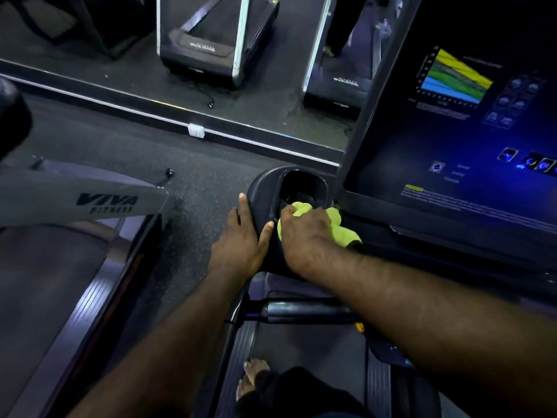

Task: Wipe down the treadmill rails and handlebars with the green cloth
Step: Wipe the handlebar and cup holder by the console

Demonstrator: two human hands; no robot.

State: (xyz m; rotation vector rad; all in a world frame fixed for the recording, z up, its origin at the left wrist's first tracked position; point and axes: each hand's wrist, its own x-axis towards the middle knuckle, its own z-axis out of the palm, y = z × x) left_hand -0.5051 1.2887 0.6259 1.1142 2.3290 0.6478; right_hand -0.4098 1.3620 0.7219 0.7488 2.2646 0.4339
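Head view: green cloth (346, 232) bunched, gripped in right hand (304, 233) with fingers curled over it, pressed at near edge of cup-holder pocket (271, 179) beside console screen (452, 116). Left hand (244, 239) laid flat, fingers straight, nothing held, pocket's outer rim braced. Step judged: pocket rim being wiped (not rail proper). Cloth best swept round rim under firm pressure, brace kept on. Metal handlebar grip (301, 310) below to be taken next.
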